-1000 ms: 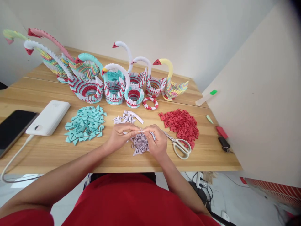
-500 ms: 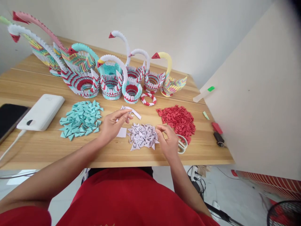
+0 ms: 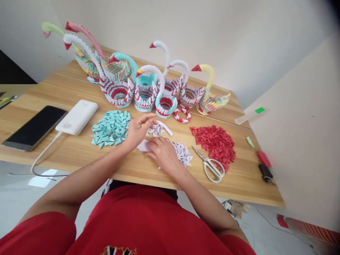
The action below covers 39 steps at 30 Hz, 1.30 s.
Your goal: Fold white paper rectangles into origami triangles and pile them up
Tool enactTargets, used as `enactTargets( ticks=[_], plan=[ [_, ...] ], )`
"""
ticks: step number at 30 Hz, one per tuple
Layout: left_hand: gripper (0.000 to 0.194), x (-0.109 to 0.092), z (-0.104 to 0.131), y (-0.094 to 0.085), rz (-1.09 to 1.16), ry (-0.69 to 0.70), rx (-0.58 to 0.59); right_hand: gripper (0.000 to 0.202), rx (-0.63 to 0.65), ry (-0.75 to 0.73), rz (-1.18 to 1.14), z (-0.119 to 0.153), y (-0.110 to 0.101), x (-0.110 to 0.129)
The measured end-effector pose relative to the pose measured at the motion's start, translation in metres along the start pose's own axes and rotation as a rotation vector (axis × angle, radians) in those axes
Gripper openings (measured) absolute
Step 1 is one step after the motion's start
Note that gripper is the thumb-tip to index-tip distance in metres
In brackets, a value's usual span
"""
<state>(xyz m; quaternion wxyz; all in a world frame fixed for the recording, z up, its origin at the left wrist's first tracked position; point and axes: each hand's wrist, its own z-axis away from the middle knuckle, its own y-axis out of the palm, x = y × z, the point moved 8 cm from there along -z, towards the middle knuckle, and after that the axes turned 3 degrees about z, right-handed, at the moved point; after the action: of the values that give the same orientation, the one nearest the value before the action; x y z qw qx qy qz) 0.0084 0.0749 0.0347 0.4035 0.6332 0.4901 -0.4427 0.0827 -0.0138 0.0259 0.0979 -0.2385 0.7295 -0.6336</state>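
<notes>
My left hand [image 3: 138, 132] hovers between the teal pile and a small heap of folded white paper pieces [image 3: 155, 131]. Its thumb and fingertips come together; anything between them is too small to make out. My right hand [image 3: 164, 153] reaches across a larger pile of white folded triangles [image 3: 183, 153] and partly hides it. Its thumb and fingers close on the edge of a flat white paper slip [image 3: 143, 146]. Just beyond both hands lies a curved white strip of joined pieces [image 3: 165, 128].
Teal triangles [image 3: 111, 128] lie left, red triangles [image 3: 214, 144] right, with scissors [image 3: 212, 168] beside them. Behind stand several paper swans [image 3: 118, 92] and a red-and-white ring [image 3: 182, 115]. A phone [image 3: 35, 127] and a white power bank [image 3: 77, 117] with a cable lie at left.
My right hand has moved left from the white pile's right edge to the paper slip, uncovering the scissors. My left hand stays near the small white heap. The view has swung left.
</notes>
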Motion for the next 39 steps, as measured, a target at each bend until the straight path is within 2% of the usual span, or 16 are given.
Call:
enactTargets(
  ticks=[4, 12, 17, 24, 39],
  plan=[
    [0.023, -0.001, 0.000, 0.001, 0.023, -0.019, 0.011, 0.024, 0.029, 0.010, 0.005, -0.004, 0.003, -0.004],
    [0.025, 0.002, 0.000, 0.003, 0.071, -0.025, 0.052, 0.012, 0.053, 0.018, -0.129, -0.006, 0.002, -0.013],
    [0.024, 0.005, -0.001, 0.005, 0.070, -0.046, 0.073, 0.024, 0.104, 0.035, -0.143, -0.006, 0.001, -0.014],
    [0.024, 0.009, 0.000, 0.010, 0.001, -0.042, 0.134, 0.024, 0.086, 0.038, -0.142, -0.004, -0.001, -0.011],
    [0.023, 0.012, 0.000, 0.011, 0.022, -0.081, 0.123, 0.025, 0.091, 0.038, -0.110, -0.004, -0.003, -0.008]
  ],
)
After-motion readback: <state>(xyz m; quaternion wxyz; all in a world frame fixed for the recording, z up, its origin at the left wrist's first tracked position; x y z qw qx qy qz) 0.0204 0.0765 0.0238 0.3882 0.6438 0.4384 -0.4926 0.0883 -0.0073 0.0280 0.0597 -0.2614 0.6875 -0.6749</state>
